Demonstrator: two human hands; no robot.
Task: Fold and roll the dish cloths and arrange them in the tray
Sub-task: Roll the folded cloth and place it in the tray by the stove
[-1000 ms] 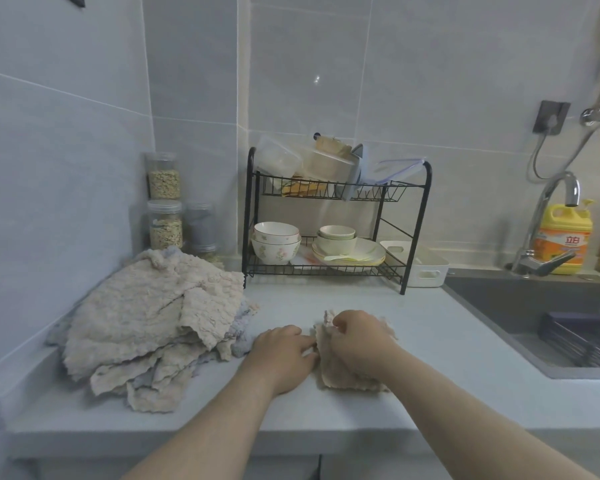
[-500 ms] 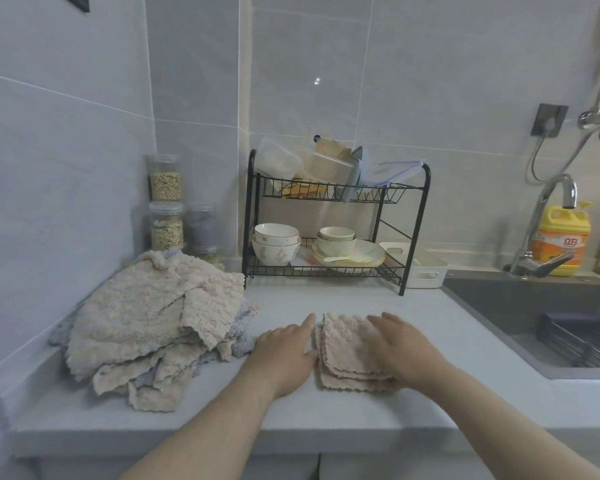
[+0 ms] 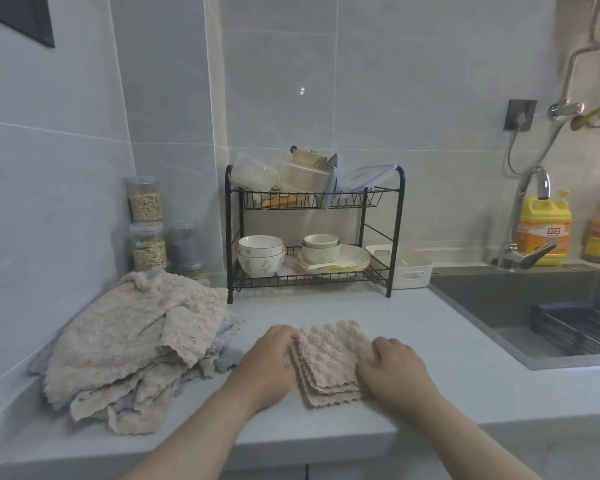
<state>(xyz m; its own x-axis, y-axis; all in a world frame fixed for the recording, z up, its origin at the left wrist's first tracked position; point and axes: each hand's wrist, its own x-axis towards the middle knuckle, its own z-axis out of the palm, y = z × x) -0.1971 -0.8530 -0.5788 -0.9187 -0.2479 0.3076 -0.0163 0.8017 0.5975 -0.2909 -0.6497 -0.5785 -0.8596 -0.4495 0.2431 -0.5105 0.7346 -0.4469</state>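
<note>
nubbly matt cloth [image 3: 329, 358], smooth matt counter [image 3: 430, 341], glossy wall tiles [image 3: 430, 98]

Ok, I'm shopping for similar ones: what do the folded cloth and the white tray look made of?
The folded cloth: beige, nubby matte pile with scalloped edges, probably microfibre fleece. The white tray: smooth moulded walls with a cut-out handle, likely plastic.

Single view only. Head-worn wide-angle camera, facing forward and down over the countertop [image 3: 430, 341] toward the tiled wall corner [image 3: 215, 98]. Close range: left hand [image 3: 269, 362] and right hand [image 3: 392, 368] at the folded dish cloth [image 3: 329, 358], lower centre. Dish rack [image 3: 309, 284] at frame centre; sink [image 3: 499, 299] at right margin.
</note>
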